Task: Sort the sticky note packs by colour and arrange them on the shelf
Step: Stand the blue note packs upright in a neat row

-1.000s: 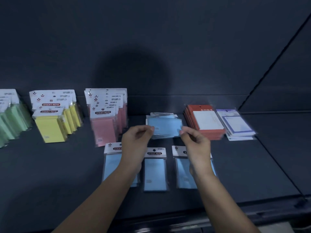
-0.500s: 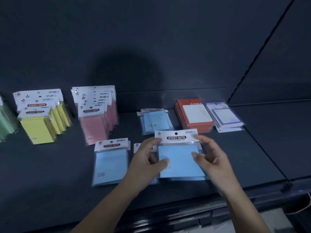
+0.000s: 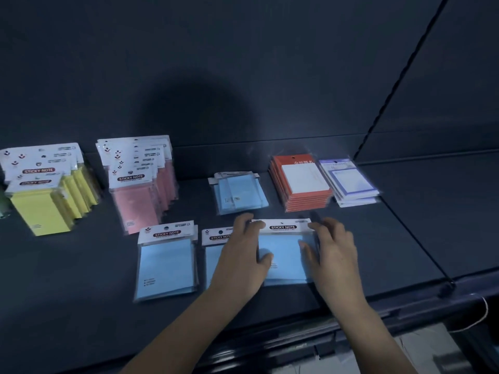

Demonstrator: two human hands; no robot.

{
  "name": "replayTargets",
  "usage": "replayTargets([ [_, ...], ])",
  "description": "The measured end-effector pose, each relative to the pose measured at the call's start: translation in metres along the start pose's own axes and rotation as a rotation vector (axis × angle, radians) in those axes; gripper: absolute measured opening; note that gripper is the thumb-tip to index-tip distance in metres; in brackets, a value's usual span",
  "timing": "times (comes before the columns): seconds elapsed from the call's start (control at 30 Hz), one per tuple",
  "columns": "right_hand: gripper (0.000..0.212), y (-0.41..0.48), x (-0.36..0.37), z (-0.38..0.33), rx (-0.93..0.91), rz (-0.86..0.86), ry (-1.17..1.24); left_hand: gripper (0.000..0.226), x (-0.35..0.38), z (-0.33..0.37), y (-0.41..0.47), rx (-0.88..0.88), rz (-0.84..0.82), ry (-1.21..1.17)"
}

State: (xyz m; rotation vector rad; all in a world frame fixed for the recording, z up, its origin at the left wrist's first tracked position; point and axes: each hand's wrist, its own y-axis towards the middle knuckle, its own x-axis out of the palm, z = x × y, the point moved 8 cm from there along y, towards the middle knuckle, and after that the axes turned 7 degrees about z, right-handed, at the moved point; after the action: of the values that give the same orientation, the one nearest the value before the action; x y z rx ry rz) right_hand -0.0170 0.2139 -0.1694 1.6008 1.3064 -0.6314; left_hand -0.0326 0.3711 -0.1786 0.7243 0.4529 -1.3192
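Dark back panel (image 3: 243,63) carries a rounded shadow (image 3: 199,120) at 12 o'clock. White cord (image 3: 486,311) loops at 4 o'clock, near a pale surface (image 3: 421,344) at 5 o'clock.

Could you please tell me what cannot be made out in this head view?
Middle blue pack: head view, left hand covers most of it.
Right blue pack: right hand and left hand hide its sides.
Yellow packs: head view's left edge cuts the stack.
Header small print: too small, blurred.
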Motion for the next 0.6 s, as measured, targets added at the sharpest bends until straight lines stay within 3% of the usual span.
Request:
replayTargets([
  [0.07,0.032,0.007,-0.005,-0.012,-0.045,0.021,0.095,0.048,-0.013,0.0,0.005,0.02,0.114,-0.044],
  [0.17,0.03,0.021,0.007,-0.037,-0.008,-0.093,0.456,0.054,-0.03,-0.009,0.019,-0.028,0.233,-0.012],
  [0.37,0.04,0.048,0.066,-0.066,0.252,-0.382,0.775,0.065,-0.025,-0.044,0.036,-0.29,0.116,-0.13],
  [0.5,0.032,0.05,0.069,-0.061,0.357,-0.248,0.86,0.058,-0.025,-0.047,0.033,-0.376,0.116,-0.381],
  [0.6,0.012,0.046,0.054,-0.057,0.383,-0.053,0.999,0.031,-0.034,-0.049,0.027,-0.458,0.246,-0.708],
])
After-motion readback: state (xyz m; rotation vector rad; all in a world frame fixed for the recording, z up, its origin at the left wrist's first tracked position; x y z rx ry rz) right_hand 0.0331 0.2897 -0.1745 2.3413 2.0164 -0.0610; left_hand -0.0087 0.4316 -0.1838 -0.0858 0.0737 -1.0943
